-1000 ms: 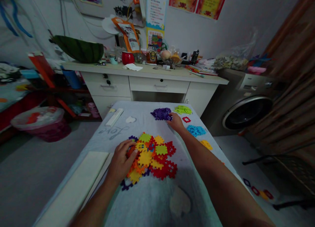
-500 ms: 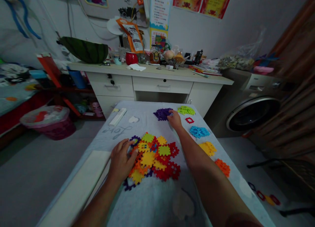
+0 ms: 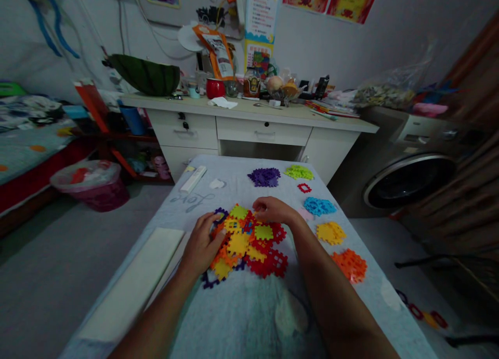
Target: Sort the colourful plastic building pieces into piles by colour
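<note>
Operator: What's different now?
Observer: Your right grip [image 3: 268,209] was at the purple heap [image 3: 265,177] half a second ago; now it's back at the far edge of the mixed pile of notched plastic tiles [image 3: 238,242]. So both your hands are at the same pile, and nothing touches the purple heap.
Operator: And the fingers?
Observer: On the right, your fingers are curled in; whether a tile is pinched there, I can't tell. Your left grip [image 3: 205,243] rests on the pile's left edge, thumb and fingers spread apart.
Operator: How does the pile look?
Observer: It lies on the cloth-covered table [image 3: 241,317], in front of you between your forearms, tiles flat and overlapping at odd angles. You have yellow mostly in the middle, red on the right, orange on the left, two lime-green tiles on top and purple frames at the left edges. Some tiles are solid, others have window openings.
Operator: What's around it?
Observer: Beyond the purple, a lime-green heap [image 3: 299,172]; then, coming towards you down the right side, a lone red frame [image 3: 304,188], a blue heap [image 3: 319,206], a yellow heap [image 3: 331,233] and an orange heap [image 3: 351,265].
</note>
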The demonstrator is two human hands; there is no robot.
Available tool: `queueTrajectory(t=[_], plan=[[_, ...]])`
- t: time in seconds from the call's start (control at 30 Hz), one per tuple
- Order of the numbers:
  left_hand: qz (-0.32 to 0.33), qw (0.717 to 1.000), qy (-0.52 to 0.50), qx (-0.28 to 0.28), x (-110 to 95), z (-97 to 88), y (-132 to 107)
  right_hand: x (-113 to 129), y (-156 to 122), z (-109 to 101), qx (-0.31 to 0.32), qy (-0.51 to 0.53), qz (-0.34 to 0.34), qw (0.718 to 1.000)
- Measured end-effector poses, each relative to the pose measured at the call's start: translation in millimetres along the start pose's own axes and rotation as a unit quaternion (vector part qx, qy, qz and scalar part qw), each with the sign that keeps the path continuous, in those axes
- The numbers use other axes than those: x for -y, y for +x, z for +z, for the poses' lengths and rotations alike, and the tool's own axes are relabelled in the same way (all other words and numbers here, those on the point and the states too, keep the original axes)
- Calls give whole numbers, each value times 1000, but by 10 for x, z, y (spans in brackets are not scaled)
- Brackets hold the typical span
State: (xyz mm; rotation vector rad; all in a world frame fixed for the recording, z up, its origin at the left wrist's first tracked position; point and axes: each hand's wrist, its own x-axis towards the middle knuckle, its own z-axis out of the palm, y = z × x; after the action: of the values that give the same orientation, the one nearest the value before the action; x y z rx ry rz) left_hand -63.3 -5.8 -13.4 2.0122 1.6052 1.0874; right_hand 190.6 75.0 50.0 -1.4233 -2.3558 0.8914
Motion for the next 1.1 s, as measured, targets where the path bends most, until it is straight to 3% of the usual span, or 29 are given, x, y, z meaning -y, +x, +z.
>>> queueTrajectory(t=[0.13, 0.27, 0.53, 0.7, 0.87, 1.1], plan=[[4, 1000, -15, 3, -24, -23, 3, 130, 56, 149, -21, -35, -5, 999], [-1, 1000, -18, 3, -27, -28, 1, 170, 70, 198, -12, -1, -22, 1000], [-4, 1000, 5, -7, 8, 21, 11, 113, -59, -95, -74, 205, -46, 975], [-7, 1000, 14, -5, 5, 31, 9, 200, -293, -411, -147, 196, -69, 967], [-7, 1000, 28, 5, 32, 44, 8, 204, -621, -648, -204, 177, -35, 962], [5, 999, 36, 0, 78, 65, 20, -225, -1185, -707, -263, 168, 59, 948]])
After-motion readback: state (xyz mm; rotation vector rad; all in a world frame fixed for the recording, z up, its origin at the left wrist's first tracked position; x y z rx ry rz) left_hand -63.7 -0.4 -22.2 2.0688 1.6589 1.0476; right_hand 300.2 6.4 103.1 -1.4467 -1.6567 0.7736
